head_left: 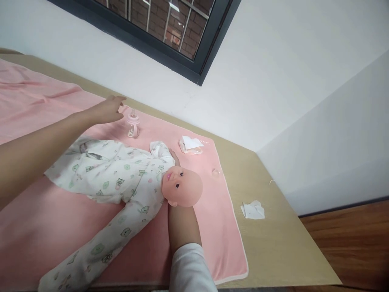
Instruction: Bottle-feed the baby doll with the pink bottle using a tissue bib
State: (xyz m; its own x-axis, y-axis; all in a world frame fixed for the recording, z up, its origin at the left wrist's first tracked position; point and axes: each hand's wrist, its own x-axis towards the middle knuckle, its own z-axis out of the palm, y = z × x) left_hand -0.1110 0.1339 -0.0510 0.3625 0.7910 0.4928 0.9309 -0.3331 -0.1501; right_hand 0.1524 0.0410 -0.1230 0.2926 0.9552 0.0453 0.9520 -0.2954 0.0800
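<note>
A baby doll [182,187] with a bald head, in a white suit [118,170] printed with green bears, lies on its back on a pink blanket [225,243]. My right arm passes beneath its neck. Most of my right hand [174,157] is hidden by the doll; a sliver shows at its far shoulder, where it cradles the doll. My left hand [110,109] hovers over the far side of the blanket, fingers apart and holding nothing. Just right of it stands a small clear baby bottle [133,123] with a pink collar and handles, upright.
On the blanket lie a white tissue pack [191,144] and a small clear round item [216,172]. A folded white tissue [253,210] rests on the wooden tabletop [282,243]. Behind are a white wall [231,109] and a dark-framed window [197,69].
</note>
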